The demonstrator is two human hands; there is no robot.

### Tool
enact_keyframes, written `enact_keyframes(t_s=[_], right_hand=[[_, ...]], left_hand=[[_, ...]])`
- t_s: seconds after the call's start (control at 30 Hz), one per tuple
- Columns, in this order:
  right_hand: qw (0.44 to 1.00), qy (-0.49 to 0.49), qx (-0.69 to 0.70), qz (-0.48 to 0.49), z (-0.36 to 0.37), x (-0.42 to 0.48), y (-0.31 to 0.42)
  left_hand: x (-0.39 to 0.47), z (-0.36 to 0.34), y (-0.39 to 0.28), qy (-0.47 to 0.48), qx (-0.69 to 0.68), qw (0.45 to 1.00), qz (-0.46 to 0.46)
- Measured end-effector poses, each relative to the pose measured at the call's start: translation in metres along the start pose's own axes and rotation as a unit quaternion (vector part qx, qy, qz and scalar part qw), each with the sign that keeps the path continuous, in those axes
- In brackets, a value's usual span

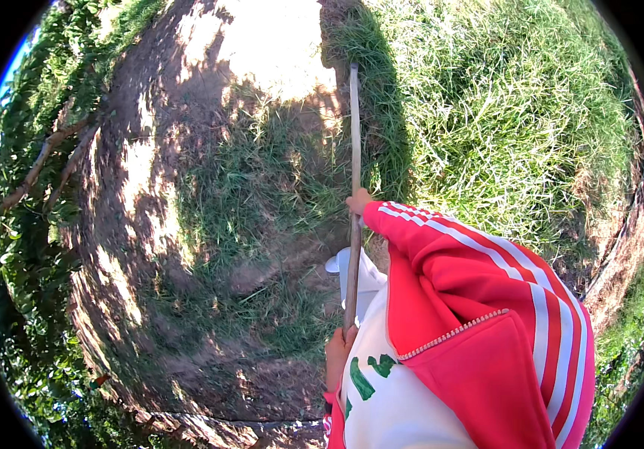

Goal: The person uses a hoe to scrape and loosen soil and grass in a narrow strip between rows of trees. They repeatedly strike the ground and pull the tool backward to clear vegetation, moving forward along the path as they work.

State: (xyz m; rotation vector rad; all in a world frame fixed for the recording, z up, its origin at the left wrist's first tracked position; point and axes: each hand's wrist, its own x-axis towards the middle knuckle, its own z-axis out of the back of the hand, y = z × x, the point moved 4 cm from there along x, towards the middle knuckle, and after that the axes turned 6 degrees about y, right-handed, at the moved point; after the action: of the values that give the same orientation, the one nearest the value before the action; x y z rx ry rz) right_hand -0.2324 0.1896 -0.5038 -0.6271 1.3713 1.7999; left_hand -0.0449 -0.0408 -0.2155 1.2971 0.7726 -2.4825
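A long wooden tool handle (355, 140) runs from near my body out to the grass at the top of the view. My right hand (360, 201) grips it about midway, the arm in a red sleeve with white stripes. Lower down, my left hand (339, 353) is closed around the near end, close to my white shirt (406, 404). At the far end a dark collar meets shaded grass; the tool's head cannot be made out there. Below the shaft shows a white shoe (333, 264) on the ground.
Tall standing grass (513, 123) fills the right side. Short, flattened grass (232, 191) and bare soil lie left of the handle. Leafy bushes (24, 280) and a forked branch (47, 151) line the left edge. Strong sunlight washes out the soil at the top.
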Motion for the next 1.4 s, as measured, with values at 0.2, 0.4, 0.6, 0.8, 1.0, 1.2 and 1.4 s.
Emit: enact_keyframes(t_s=[0.2,0.4,0.6,0.8,1.0,1.2,1.4], right_hand=[[0.992,0.076,-0.095,0.024,-0.037,0.011,-0.064],[0.996,-0.041,0.078,0.027,0.001,-0.009,0.025],[0.982,0.014,0.167,0.093,0.045,0.006,0.121],[0.989,0.017,0.113,0.099,0.07,0.025,0.122],[0.997,-0.044,-0.039,-0.049,-0.04,-0.049,-0.03],[0.997,0.062,0.006,-0.041,-0.041,-0.067,-0.002],[0.999,-0.003,0.037,0.04,-0.03,-0.026,0.058]], left_hand=[[-0.034,0.01,0.037,-0.042,0.072,0.996,0.037],[-0.011,0.002,0.035,-0.091,-0.123,0.988,-0.007],[0.02,0.012,-0.015,-0.087,-0.078,0.99,-0.08],[0.035,0.011,-0.062,-0.023,-0.05,0.995,-0.079],[-0.02,0.011,0.022,0.037,0.031,0.998,0.036],[-0.04,0.001,0.084,-0.004,-0.059,0.996,0.063],[-0.006,0.007,0.064,-0.062,-0.09,0.994,0.006]])
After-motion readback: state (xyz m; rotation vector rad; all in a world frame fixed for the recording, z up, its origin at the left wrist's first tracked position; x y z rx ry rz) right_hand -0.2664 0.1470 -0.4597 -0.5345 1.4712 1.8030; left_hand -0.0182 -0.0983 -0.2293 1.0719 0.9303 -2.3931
